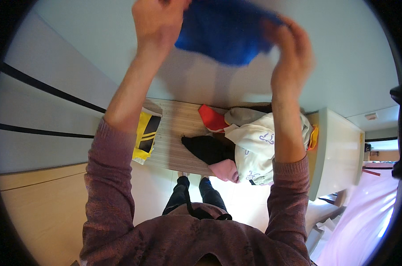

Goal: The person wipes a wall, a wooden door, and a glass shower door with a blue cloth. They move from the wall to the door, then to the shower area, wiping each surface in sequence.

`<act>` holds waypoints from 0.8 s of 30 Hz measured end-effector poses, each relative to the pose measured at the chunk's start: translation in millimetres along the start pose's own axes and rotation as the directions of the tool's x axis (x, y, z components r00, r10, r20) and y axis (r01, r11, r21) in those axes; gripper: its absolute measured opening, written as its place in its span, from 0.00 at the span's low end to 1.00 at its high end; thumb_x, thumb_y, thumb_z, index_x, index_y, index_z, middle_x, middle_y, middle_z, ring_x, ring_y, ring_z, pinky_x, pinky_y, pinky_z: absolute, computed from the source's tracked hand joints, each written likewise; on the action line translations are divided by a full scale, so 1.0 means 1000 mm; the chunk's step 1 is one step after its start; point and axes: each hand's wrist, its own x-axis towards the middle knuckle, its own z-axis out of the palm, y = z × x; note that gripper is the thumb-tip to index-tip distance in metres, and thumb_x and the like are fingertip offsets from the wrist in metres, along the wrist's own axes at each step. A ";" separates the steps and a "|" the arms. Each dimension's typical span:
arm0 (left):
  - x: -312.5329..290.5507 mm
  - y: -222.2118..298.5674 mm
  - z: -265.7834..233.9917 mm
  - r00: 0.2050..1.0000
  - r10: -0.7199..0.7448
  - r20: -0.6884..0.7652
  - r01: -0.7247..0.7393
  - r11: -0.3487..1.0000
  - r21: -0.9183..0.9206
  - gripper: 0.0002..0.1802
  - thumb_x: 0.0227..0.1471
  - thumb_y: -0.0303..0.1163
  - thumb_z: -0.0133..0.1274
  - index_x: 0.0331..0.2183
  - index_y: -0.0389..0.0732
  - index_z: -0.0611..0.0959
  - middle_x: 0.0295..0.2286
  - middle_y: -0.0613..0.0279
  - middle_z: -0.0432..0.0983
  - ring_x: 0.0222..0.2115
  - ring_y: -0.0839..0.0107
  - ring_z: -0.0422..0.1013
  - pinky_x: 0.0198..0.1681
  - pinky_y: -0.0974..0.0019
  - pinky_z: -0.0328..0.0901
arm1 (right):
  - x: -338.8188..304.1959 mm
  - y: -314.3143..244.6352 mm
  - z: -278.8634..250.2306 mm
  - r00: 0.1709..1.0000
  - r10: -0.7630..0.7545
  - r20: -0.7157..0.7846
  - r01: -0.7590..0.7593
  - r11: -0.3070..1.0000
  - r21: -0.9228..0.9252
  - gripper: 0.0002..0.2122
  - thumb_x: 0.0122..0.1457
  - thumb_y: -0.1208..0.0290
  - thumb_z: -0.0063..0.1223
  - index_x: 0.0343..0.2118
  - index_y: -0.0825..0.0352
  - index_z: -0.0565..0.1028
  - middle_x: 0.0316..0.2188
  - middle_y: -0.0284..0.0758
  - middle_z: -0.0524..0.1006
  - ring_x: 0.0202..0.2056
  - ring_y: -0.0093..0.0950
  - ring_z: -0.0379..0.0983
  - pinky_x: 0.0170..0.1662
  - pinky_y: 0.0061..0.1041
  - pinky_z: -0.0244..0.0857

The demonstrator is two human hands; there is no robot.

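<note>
A blue piece of cloth (223,33), perhaps a garment, is stretched between my raised hands at the top of the view. My left hand (160,22) is closed on its left side, its fingertips cut off by the upper edge. My right hand (293,53), blurred by motion, pinches the cloth's right side. Beneath them, on a wood-grain bench top (172,128), lies a loose heap: a white printed garment (256,146), a black cloth (205,148), a red cloth (212,119), a grey cloth (243,116) and a pink cloth (225,170).
A yellow and black item (147,136), folded or packaged, lies at the bench's left end. A pale cabinet (338,146) stands at its right end. Behind the bench rises a pale wall (210,82). Pinkish-white sheer fabric (365,221) hangs at the lower right.
</note>
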 end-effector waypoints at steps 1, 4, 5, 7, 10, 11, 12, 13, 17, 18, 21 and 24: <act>0.014 0.004 0.006 0.997 0.062 -0.042 -0.063 0.998 -0.015 0.03 0.48 0.24 0.47 0.29 0.39 0.75 0.29 0.61 0.70 0.25 0.70 0.68 0.30 0.72 0.65 | 0.016 0.001 0.006 0.997 -0.075 -0.034 0.071 0.992 -0.102 0.09 0.53 0.75 0.48 0.37 0.68 0.73 0.30 0.38 0.76 0.31 0.25 0.73 0.34 0.20 0.65; 0.039 0.006 0.018 0.840 0.541 -0.041 -0.518 0.822 0.236 0.08 0.41 0.19 0.51 0.29 0.36 0.74 0.27 0.59 0.69 0.23 0.71 0.68 0.27 0.75 0.64 | 0.052 -0.007 -0.010 0.923 -0.155 0.352 0.269 0.915 -0.300 0.21 0.50 0.71 0.50 0.49 0.62 0.63 0.43 0.39 0.69 0.46 0.38 0.62 0.50 0.35 0.51; 0.041 0.001 0.020 0.803 0.596 -0.007 -0.572 0.773 0.273 0.10 0.38 0.18 0.51 0.29 0.36 0.74 0.28 0.57 0.67 0.27 0.66 0.68 0.30 0.71 0.64 | 0.055 0.000 -0.009 0.903 -0.202 0.380 0.347 0.865 -0.363 0.21 0.50 0.72 0.51 0.49 0.62 0.64 0.42 0.39 0.69 0.45 0.38 0.62 0.49 0.35 0.51; 0.033 -0.019 0.018 0.734 0.664 0.143 -0.648 0.621 0.440 0.10 0.38 0.17 0.50 0.29 0.37 0.74 0.29 0.55 0.67 0.29 0.62 0.67 0.33 0.68 0.64 | 0.051 0.024 0.001 0.871 -0.390 0.298 0.491 0.708 -0.508 0.15 0.50 0.75 0.52 0.42 0.63 0.69 0.36 0.37 0.72 0.37 0.31 0.67 0.41 0.27 0.58; 0.012 -0.065 0.011 0.591 0.741 0.318 -0.748 0.357 0.559 0.11 0.41 0.25 0.55 0.31 0.45 0.77 0.26 0.64 0.71 0.27 0.69 0.69 0.30 0.67 0.64 | 0.018 0.066 0.007 0.830 -0.502 0.245 0.539 0.606 -0.585 0.10 0.43 0.78 0.56 0.30 0.63 0.73 0.22 0.37 0.68 0.23 0.35 0.67 0.26 0.27 0.62; -0.002 -0.083 0.009 0.608 0.712 0.350 -0.738 0.346 0.579 0.09 0.41 0.25 0.53 0.31 0.43 0.76 0.25 0.65 0.70 0.26 0.70 0.68 0.28 0.67 0.63 | 0.000 0.077 0.003 0.861 -0.419 0.290 0.501 0.597 -0.627 0.10 0.42 0.78 0.56 0.30 0.63 0.73 0.21 0.36 0.68 0.22 0.34 0.67 0.26 0.28 0.62; -0.019 -0.100 0.006 0.654 0.654 0.380 -0.720 0.384 0.578 0.08 0.42 0.25 0.52 0.30 0.42 0.76 0.24 0.65 0.69 0.24 0.71 0.67 0.26 0.67 0.62 | -0.018 0.090 -0.001 0.876 -0.363 0.319 0.481 0.595 -0.644 0.11 0.41 0.78 0.56 0.31 0.62 0.72 0.21 0.36 0.67 0.22 0.33 0.67 0.25 0.28 0.62; -0.039 -0.116 0.004 0.686 0.620 0.381 -0.702 0.425 0.571 0.09 0.39 0.25 0.53 0.29 0.43 0.76 0.25 0.65 0.68 0.26 0.68 0.67 0.27 0.65 0.61 | -0.036 0.103 -0.003 0.901 -0.260 0.348 0.433 0.595 -0.677 0.13 0.39 0.79 0.56 0.31 0.62 0.71 0.21 0.35 0.67 0.22 0.33 0.67 0.25 0.28 0.62; -0.115 -0.175 -0.004 0.842 0.338 0.421 -0.536 0.619 0.575 0.13 0.32 0.23 0.56 0.27 0.42 0.74 0.25 0.60 0.65 0.28 0.62 0.66 0.27 0.62 0.61 | -0.104 0.155 -0.016 0.902 -0.034 0.429 0.357 0.616 -0.702 0.12 0.39 0.81 0.55 0.30 0.64 0.71 0.25 0.36 0.71 0.22 0.36 0.69 0.25 0.29 0.64; -0.131 -0.188 -0.006 0.870 0.244 0.429 -0.475 0.646 0.597 0.13 0.31 0.23 0.57 0.27 0.42 0.74 0.25 0.60 0.65 0.28 0.60 0.65 0.28 0.61 0.62 | -0.121 0.168 -0.017 0.903 0.008 0.431 0.334 0.617 -0.712 0.12 0.39 0.81 0.55 0.30 0.64 0.70 0.25 0.36 0.72 0.22 0.36 0.69 0.25 0.30 0.64; -0.163 -0.211 -0.009 0.919 -0.017 0.393 -0.274 0.691 0.669 0.14 0.32 0.22 0.56 0.28 0.42 0.74 0.26 0.59 0.65 0.29 0.58 0.66 0.30 0.60 0.63 | -0.155 0.192 -0.016 0.906 0.135 0.402 0.234 0.631 -0.740 0.10 0.42 0.79 0.55 0.30 0.63 0.70 0.24 0.37 0.73 0.22 0.37 0.70 0.25 0.31 0.65; -0.162 -0.206 -0.013 0.952 -0.068 0.300 -0.129 0.798 0.589 0.14 0.34 0.22 0.56 0.29 0.42 0.73 0.27 0.58 0.66 0.31 0.57 0.66 0.32 0.60 0.63 | -0.162 0.189 -0.005 0.923 0.248 0.296 0.053 0.679 -0.733 0.08 0.45 0.76 0.53 0.31 0.62 0.71 0.24 0.39 0.74 0.23 0.38 0.71 0.25 0.32 0.65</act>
